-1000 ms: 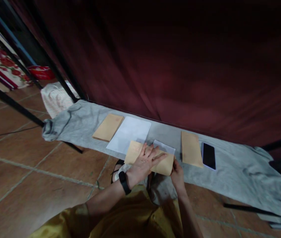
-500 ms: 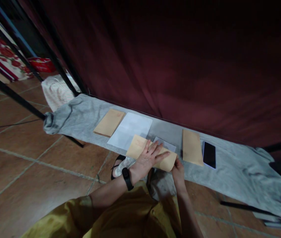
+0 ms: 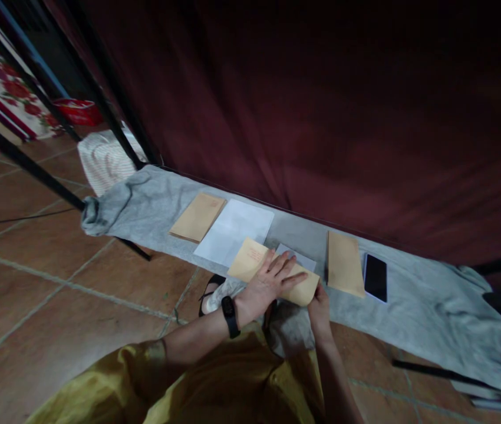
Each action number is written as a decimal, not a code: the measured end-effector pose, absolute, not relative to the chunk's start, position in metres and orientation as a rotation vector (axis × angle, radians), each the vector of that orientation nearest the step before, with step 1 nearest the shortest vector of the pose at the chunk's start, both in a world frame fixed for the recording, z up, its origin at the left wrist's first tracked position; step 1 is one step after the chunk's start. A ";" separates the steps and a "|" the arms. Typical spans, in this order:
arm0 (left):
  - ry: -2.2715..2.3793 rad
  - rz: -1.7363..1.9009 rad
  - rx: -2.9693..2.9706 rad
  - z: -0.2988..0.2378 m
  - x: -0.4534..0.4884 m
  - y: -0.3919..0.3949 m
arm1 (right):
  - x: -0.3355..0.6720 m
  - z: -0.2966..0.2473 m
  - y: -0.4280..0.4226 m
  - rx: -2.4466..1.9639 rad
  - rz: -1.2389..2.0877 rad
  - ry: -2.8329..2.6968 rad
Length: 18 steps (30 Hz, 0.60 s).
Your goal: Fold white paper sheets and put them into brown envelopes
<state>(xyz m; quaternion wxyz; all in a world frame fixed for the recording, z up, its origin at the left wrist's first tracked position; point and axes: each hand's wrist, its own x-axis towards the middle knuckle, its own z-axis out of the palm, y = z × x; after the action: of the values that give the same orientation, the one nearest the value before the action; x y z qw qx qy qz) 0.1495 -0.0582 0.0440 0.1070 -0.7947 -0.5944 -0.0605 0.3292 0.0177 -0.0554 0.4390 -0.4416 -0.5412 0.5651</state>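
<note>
A tan paper envelope (image 3: pixel 244 262) with small red print lies across the near edge of the cloth-covered bench. My left hand (image 3: pixel 268 282) rests flat on it, fingers spread over the paper. At the envelope's right end, my right hand (image 3: pixel 319 306) pinches the corner, its thumb and fingers partly hidden by the paper. Just behind the envelope lies a small whitish sheet (image 3: pixel 299 258), partly covered. To the left are large white sheets (image 3: pixel 237 227) and a stack of tan envelopes (image 3: pixel 198 217). Another tan envelope pile (image 3: pixel 345 264) lies to the right.
A phone (image 3: pixel 375 278) with a dark screen lies right of the right-hand pile. Grey cloth (image 3: pixel 427 306) covers the narrow bench. Behind it hangs a dark red curtain (image 3: pixel 321 135). Black metal poles (image 3: pixel 29 162) stand at the left, above the tiled floor (image 3: pixel 25 282).
The view has shifted slightly, so everything sits a little further right. Both hands keep nearly the same position on the envelope.
</note>
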 end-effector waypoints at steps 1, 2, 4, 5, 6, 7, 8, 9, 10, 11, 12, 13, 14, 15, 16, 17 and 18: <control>-1.779 -0.190 -2.355 0.045 0.147 -0.059 | 0.329 -0.055 0.018 -1.090 1.411 -1.336; -1.815 -0.208 -2.375 0.046 0.144 -0.059 | 0.328 -0.055 0.019 -1.092 1.408 -1.336; -1.898 -0.257 -2.394 0.048 0.132 -0.061 | 0.327 -0.054 0.022 -1.116 1.387 -1.357; -1.941 -0.282 -2.383 0.048 0.123 -0.062 | 0.326 -0.054 0.023 -1.132 1.371 -1.373; -1.986 -0.302 -2.351 0.048 0.111 -0.062 | 0.326 -0.053 0.025 -1.146 1.349 -1.391; -2.037 -0.316 -2.297 0.048 0.097 -0.063 | 0.327 -0.053 0.027 -1.152 1.320 -1.410; -2.103 -0.325 -2.224 0.047 0.080 -0.064 | 0.328 -0.053 0.029 -1.152 1.283 -1.436; -2.172 -0.333 -2.148 0.047 0.061 -0.064 | 0.329 -0.053 0.031 -1.151 1.232 -1.473; -2.253 -0.346 -2.053 0.046 0.040 -0.065 | 0.330 -0.052 0.034 -1.150 1.166 -1.526; -2.341 -0.354 -1.940 0.045 0.017 -0.065 | 0.330 -0.052 0.036 -1.147 1.087 -1.594; -2.418 -0.352 -1.830 0.044 -0.007 -0.065 | 0.330 -0.052 0.039 -1.139 1.001 -1.673; -2.481 -0.344 -1.719 0.043 -0.030 -0.065 | 0.330 -0.052 0.043 -1.125 0.914 -1.753; -2.534 -0.323 -1.619 0.042 -0.053 -0.064 | 0.327 -0.052 0.046 -1.105 0.828 -1.827; -2.576 -0.284 -1.557 0.039 -0.074 -0.063 | 0.324 -0.053 0.049 -1.081 0.749 -1.895; -2.605 -0.244 -1.538 0.036 -0.093 -0.062 | 0.320 -0.054 0.052 -1.059 0.676 -1.955; -2.628 -0.226 -1.536 0.033 -0.109 -0.061 | 0.314 -0.055 0.055 -1.044 0.603 -2.013; -2.647 -0.221 -1.551 0.029 -0.123 -0.059 | 0.308 -0.057 0.056 -1.037 0.531 -2.077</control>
<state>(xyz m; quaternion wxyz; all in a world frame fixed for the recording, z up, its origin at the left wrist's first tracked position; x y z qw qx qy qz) -0.1234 -0.0594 0.0285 0.0328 -0.5039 -0.8602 -0.0717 0.3082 0.0564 -0.0567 0.3712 -0.4043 -0.8099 0.2070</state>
